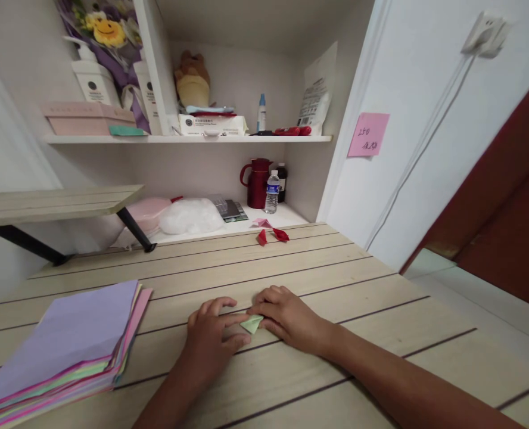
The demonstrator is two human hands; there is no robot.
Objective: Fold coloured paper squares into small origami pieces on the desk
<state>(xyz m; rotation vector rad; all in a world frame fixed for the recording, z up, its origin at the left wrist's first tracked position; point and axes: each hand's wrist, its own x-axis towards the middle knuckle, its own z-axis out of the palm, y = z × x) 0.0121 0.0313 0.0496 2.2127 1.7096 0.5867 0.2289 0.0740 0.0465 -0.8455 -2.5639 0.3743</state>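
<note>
A small folded piece of light green paper lies on the wooden table between my two hands. My left hand rests on the table with its index finger and thumb pressed against the paper's left edge. My right hand lies over the paper's right side, fingers curled down onto it. Both hands pinch and press the paper flat against the table. Most of the paper is hidden under my fingers.
A stack of coloured paper sheets, purple on top, lies at the left. Folded red and pink paper pieces sit at the table's far edge. Behind are shelves with a red jug, a water bottle, boxes and bottles.
</note>
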